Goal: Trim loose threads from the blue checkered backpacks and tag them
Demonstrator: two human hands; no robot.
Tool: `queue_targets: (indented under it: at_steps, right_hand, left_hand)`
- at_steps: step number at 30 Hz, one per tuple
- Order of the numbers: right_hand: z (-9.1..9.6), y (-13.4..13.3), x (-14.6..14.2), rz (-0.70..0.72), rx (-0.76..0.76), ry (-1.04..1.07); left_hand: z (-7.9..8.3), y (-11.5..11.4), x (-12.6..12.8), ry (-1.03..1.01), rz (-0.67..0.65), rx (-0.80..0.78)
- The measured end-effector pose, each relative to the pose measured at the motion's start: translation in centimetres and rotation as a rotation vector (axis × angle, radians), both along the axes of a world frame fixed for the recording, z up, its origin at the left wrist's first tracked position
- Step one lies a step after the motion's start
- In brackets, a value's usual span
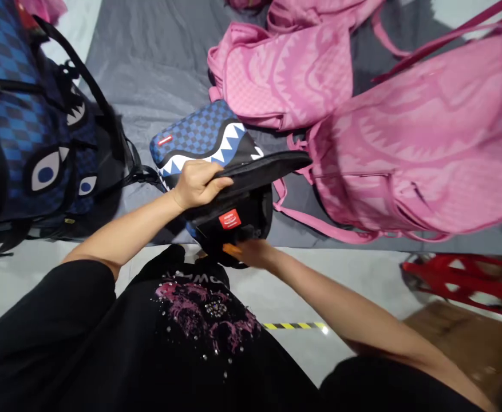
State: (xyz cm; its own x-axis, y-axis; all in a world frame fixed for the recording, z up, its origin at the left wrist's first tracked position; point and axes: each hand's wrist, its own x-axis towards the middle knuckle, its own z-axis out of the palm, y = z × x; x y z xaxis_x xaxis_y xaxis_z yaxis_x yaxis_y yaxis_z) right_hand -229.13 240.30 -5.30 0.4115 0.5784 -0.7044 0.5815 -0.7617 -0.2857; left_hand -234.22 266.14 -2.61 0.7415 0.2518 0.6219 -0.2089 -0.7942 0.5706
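Note:
A small blue-and-black checkered bag [203, 137] with a white shark-tooth band is tilted near the table's front edge. Its black lid is raised, showing a dark lining and a red label [230, 219]. My left hand [201, 184] is closed round the edge of the lid, thumb on top. At the near side of the opening is my right hand [255, 253], smeared by motion, its fingers partly hidden by the dark lining. Something orange shows at its fingertips; whether it is a held object I cannot make out.
Pink shark-patterned backpacks [405, 143] lie at the right, straps trailing on the grey cloth [147, 57]. Large blue checkered bags [19, 137] stand at the left. On the floor at the right are a red frame [469, 280] and a cardboard box [461, 337].

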Motion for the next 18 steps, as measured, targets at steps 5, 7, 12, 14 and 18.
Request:
queue_targets:
  at_steps: [5, 7, 12, 14, 18]
  right_hand:
    - [4.8, -0.6, 2.1, -0.005, -0.181, -0.184]
    - [4.4, 2.9, 3.9, -0.099, -0.146, -0.379]
    - [0.3, 9.0, 8.3, -0.221, -0.142, -0.488]
    - [-0.1, 6.6, 8.4, -0.284, -0.165, -0.458]
    - [2.0, -1.8, 5.5, -0.607, -0.278, -0.103]
  left_hand:
    - [-0.3, -0.9, -1.5, -0.067, 0.142, -0.237]
    - [0.0, -1.7, -1.8, -0.049, 0.108, -0.28]
    - [-0.1, -1.3, -1.8, -0.037, 0.207, -0.337]
    - [-1.0, -0.1, -1.3, -0.089, 0.347, -0.36]
    - [-3.0, 0.8, 0.2, -0.126, 0.496, -0.417]
